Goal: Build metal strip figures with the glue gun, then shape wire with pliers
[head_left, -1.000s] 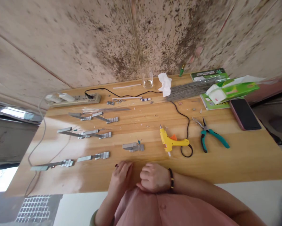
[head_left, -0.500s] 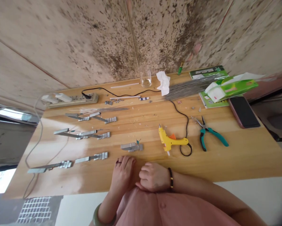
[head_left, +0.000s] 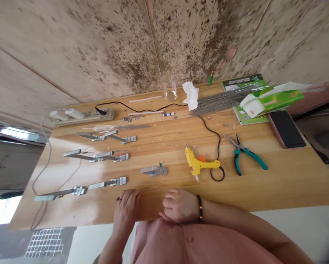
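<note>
My left hand point(head_left: 125, 209) rests on the table's near edge, fingers laid loosely over the wood, with a dark ring on one finger. To its right lies my right hand point(head_left: 179, 206), curled into a loose fist with a dark beaded bracelet at the wrist; nothing shows in it. A small grey stacked-block piece point(head_left: 153, 170) with a teal bit on it sits just beyond my hands. Farther right are a yellow glue gun point(head_left: 200, 164) and teal-handled pliers point(head_left: 245, 152), jaws apart. Neither hand touches any of these.
Several grey strip pieces point(head_left: 101, 157) lie on the left. Behind them are thin wires point(head_left: 123, 127) and a power strip point(head_left: 98, 116). Along the back stand a glass point(head_left: 170, 94), a crumpled tissue point(head_left: 191, 96) and a wire bundle point(head_left: 219, 102). A phone point(head_left: 287, 129) lies right.
My left hand has slid left along the table edge, away from the grey piece and my right hand. The right hand stays in place.
</note>
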Available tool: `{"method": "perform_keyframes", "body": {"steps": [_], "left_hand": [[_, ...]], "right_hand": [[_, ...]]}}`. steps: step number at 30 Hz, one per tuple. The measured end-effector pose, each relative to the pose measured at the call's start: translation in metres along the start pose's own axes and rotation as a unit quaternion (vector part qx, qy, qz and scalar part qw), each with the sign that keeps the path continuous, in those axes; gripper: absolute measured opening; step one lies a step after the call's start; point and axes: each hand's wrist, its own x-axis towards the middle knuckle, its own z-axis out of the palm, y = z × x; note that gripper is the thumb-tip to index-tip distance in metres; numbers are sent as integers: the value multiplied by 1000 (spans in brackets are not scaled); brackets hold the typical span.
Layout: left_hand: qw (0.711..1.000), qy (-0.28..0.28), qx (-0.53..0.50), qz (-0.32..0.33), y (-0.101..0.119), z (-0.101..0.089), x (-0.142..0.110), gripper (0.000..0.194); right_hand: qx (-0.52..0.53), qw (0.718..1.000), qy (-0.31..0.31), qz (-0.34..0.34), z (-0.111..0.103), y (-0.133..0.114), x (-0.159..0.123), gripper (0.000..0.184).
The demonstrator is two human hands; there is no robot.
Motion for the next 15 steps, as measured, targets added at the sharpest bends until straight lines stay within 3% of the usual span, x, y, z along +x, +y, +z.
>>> {"method": "perform_keyframes", "body": {"steps": [3,9,15], "left_hand": [[1000,5,-6,-29,-6,1,-6,16],[999,5,-32,-12,-5,7,3,25],[997,-59,19,42,-5,7,6,30]], "right_hand": [[-2,1000,3,1,2,-1,-1,40],[-6,999,-39,14,6,1,-4,35],[-3,999,-47,15,5,1,-3,35]]}}
